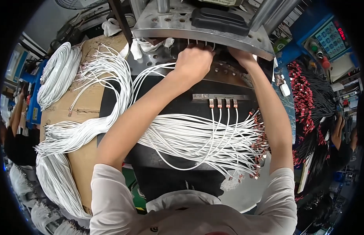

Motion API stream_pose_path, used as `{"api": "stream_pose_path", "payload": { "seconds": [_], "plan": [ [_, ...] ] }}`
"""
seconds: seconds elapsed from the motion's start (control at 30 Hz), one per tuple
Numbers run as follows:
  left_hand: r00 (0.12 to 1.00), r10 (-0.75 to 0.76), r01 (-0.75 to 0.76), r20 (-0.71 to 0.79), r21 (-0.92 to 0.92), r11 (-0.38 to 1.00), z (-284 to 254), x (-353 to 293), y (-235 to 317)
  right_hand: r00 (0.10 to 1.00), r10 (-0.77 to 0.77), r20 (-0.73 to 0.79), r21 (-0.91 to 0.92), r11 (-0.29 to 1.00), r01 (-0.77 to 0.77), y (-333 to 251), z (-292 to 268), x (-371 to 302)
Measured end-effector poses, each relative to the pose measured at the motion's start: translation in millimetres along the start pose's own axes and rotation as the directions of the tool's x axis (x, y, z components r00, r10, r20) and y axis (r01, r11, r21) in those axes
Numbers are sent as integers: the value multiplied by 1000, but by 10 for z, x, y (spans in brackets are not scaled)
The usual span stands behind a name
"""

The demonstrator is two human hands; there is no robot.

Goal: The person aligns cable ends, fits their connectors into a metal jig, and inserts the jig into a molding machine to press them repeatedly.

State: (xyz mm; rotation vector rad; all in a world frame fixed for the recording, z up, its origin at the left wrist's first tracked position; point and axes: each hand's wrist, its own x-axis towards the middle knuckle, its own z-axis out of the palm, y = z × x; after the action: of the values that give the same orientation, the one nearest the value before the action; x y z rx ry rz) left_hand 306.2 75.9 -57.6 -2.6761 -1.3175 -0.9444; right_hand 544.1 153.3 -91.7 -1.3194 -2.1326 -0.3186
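My left hand (194, 62) reaches under the front edge of a thick metal press plate (205, 37), its fingers curled around white cables. Short stretches of these cables (197, 41) show between the knuckles and the plate, and others (152, 67) run in from the left toward the hand. My right hand (242, 58) reaches beneath the same plate further right; its fingers are hidden there. Below the hands, a narrow metal holder (221, 96) carries several metal connectors (220, 103) in a row, each on a white cable. Beneath it lies a big bundle of white cables (182, 129) with connector ends to the right.
Cardboard (82, 160) covers the left of the table, with a coiled white cable bundle (58, 74) and more strands on it. At right stand a blue machine with a control panel (331, 39) and a heap of black cables with red ends (307, 98). Other people work at both sides.
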Motion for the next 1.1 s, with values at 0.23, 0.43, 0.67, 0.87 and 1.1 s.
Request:
{"api": "stream_pose_path", "payload": {
  "seconds": [0.23,0.43,0.67,0.87,1.1],
  "plan": [
    [801,405,-483,-441,-74,873,-1403,-1120,-633,956,265,125,83,958,-276,-840,-1173,-698],
    [886,-150,278,-438,246,929,-1791,-1285,-1547,934,162,319,48,981,-186,-961,-1116,-646],
    [998,35,-36,52,18,999,-1472,-1474,182,784,198,588,445,731,-518,-1058,-1742,-718],
    [969,219,-176,112,-310,934,-808,-1303,1118,804,43,593,125,982,-145,-1097,-1651,-1026],
    [959,44,-6,281,-135,991,-670,-1191,1270,706,112,699,420,735,-532,-1181,-1451,-912]
  ]
}}
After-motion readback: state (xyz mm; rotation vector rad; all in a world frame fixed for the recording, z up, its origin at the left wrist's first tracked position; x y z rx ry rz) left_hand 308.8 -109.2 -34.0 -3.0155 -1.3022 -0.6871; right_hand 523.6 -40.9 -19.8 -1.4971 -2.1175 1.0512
